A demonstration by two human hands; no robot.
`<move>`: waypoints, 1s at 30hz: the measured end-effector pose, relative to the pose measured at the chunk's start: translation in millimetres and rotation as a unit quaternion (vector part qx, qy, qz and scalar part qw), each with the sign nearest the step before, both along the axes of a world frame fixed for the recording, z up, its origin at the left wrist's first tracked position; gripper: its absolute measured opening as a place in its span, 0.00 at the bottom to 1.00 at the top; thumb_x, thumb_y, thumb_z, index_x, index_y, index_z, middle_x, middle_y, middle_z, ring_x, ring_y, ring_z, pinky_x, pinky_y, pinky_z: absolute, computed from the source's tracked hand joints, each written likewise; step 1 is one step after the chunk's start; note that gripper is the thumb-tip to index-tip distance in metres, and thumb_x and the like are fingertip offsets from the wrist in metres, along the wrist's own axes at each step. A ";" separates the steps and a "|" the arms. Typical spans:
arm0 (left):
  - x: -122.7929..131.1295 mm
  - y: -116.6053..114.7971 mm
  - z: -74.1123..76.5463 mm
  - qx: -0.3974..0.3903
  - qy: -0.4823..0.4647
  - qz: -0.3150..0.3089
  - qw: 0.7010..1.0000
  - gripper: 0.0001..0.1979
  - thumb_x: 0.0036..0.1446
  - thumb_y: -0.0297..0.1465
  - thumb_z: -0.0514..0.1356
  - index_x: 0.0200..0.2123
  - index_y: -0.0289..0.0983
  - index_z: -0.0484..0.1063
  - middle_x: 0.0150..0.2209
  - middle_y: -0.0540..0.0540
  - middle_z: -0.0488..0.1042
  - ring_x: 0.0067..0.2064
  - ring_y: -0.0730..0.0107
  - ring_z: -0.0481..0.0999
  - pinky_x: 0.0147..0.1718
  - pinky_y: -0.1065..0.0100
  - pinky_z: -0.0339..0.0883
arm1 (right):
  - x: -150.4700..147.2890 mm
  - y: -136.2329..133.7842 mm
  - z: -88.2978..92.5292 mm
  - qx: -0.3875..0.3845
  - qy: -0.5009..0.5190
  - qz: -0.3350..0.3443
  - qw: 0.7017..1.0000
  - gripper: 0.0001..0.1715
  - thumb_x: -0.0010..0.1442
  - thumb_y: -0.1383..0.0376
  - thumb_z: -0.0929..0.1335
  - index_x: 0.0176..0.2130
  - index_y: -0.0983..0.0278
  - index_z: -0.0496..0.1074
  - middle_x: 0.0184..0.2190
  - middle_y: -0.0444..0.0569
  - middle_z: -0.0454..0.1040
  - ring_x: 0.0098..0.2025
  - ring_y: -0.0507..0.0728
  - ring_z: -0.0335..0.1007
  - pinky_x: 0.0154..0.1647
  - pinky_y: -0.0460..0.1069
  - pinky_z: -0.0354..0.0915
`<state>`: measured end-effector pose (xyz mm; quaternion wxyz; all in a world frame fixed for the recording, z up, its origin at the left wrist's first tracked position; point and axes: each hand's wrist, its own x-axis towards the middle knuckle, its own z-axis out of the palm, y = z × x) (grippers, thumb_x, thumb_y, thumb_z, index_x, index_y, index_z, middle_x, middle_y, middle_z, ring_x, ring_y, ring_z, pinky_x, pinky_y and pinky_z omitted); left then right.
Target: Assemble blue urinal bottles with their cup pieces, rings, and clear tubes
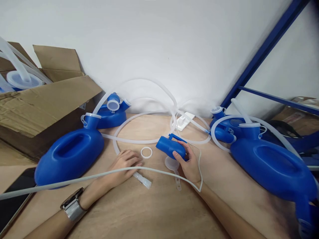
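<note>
My right hand (190, 162) grips a blue plastic urinal funnel (167, 146), its open end pointing left and slightly up. Below the funnel a translucent round cap (171, 164) with a strap lies on the table. Curled over a clear plastic hose, my left hand (127, 164) rests low on the tabletop, and the hose's end connector (144, 181) sticks out past the fingers. Part of the hose is hidden under that hand. Between the two hands lies a flat white ring (146, 152). A thin white cable (159, 171) crosses in front of both wrists.
Blue urinal bottles stand at left (72, 156) and right (269, 166), with others behind. Looped hoses (147, 114) lie near the wall. A white adapter (184, 121) sits among them. A cardboard box (54, 106) is on the left, a dark tablet (17, 199) before it.
</note>
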<state>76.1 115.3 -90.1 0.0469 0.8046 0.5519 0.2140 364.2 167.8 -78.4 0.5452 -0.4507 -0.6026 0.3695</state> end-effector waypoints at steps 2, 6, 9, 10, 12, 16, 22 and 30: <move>-6.6 -3.9 -3.8 0.062 0.034 0.000 0.998 0.17 0.61 0.41 0.51 0.43 0.49 0.78 0.45 0.57 0.79 0.49 0.95 0.70 0.54 0.82 0.58 | 6.2 3.2 1.4 0.011 -0.013 0.007 1.000 0.32 0.56 0.48 0.75 0.53 0.63 0.75 0.55 0.58 0.75 0.50 0.64 0.76 0.46 0.57 0.75; -18.7 -10.7 10.4 0.156 0.070 0.072 0.983 0.14 0.60 0.39 0.54 0.38 0.47 0.80 0.41 0.58 0.80 0.45 0.95 0.70 0.51 0.82 0.58 | 16.1 9.6 1.8 -0.011 -0.018 0.012 1.000 0.34 0.56 0.45 0.74 0.53 0.64 0.75 0.54 0.58 0.76 0.52 0.65 0.75 0.51 0.60 0.74; -28.5 -14.3 40.4 0.119 0.057 0.218 0.967 0.20 0.59 0.46 0.51 0.43 0.48 0.80 0.50 0.55 0.79 0.51 0.91 0.72 0.55 0.79 0.61 | 17.0 11.2 0.3 -0.027 -0.039 0.026 0.999 0.35 0.56 0.44 0.74 0.54 0.63 0.74 0.56 0.58 0.75 0.54 0.66 0.74 0.53 0.61 0.72; -31.9 -15.4 52.4 0.092 0.056 0.264 0.959 0.24 0.59 0.48 0.49 0.48 0.48 0.78 0.56 0.55 0.76 0.57 0.87 0.71 0.59 0.76 0.63 | 16.3 11.4 -0.4 -0.027 -0.048 0.032 0.998 0.35 0.56 0.45 0.74 0.54 0.63 0.74 0.57 0.57 0.75 0.55 0.66 0.74 0.54 0.61 0.72; -38.4 -17.0 76.0 0.055 0.068 0.345 0.935 0.30 0.59 0.52 0.43 0.58 0.51 0.69 0.66 0.55 0.66 0.68 0.74 0.65 0.70 0.63 0.61 | 14.8 12.1 -2.0 -0.021 -0.057 0.039 0.997 0.34 0.56 0.46 0.75 0.54 0.63 0.74 0.57 0.57 0.74 0.55 0.65 0.74 0.55 0.61 0.72; -49.5 -17.3 110.2 0.051 0.110 0.469 0.875 0.41 0.57 0.55 0.35 0.70 0.46 0.49 0.73 0.43 0.50 0.74 0.48 0.53 0.70 0.40 0.58 | 18.7 19.2 -6.2 -0.012 -0.060 0.015 0.998 0.34 0.55 0.46 0.75 0.54 0.63 0.74 0.56 0.57 0.75 0.55 0.66 0.73 0.56 0.62 0.71; -51.4 -15.4 128.2 -0.082 0.151 0.496 0.851 0.50 0.52 0.61 0.33 0.73 0.39 0.34 0.63 0.31 0.64 0.66 0.40 0.66 0.65 0.41 0.65 | 43.3 37.0 -7.8 -0.022 -0.106 0.001 0.994 0.37 0.57 0.43 0.73 0.54 0.65 0.73 0.47 0.58 0.80 0.47 0.65 0.77 0.49 0.59 0.72; -40.8 -16.7 134.0 -0.101 0.170 0.408 0.892 0.43 0.54 0.59 0.32 0.68 0.49 0.48 0.62 0.43 0.69 0.64 0.54 0.69 0.66 0.46 0.67 | 50.8 43.1 -5.6 0.090 -0.206 -0.091 0.970 0.32 0.62 0.41 0.67 0.49 0.63 0.80 0.52 0.56 0.78 0.54 0.67 0.72 0.60 0.64 0.63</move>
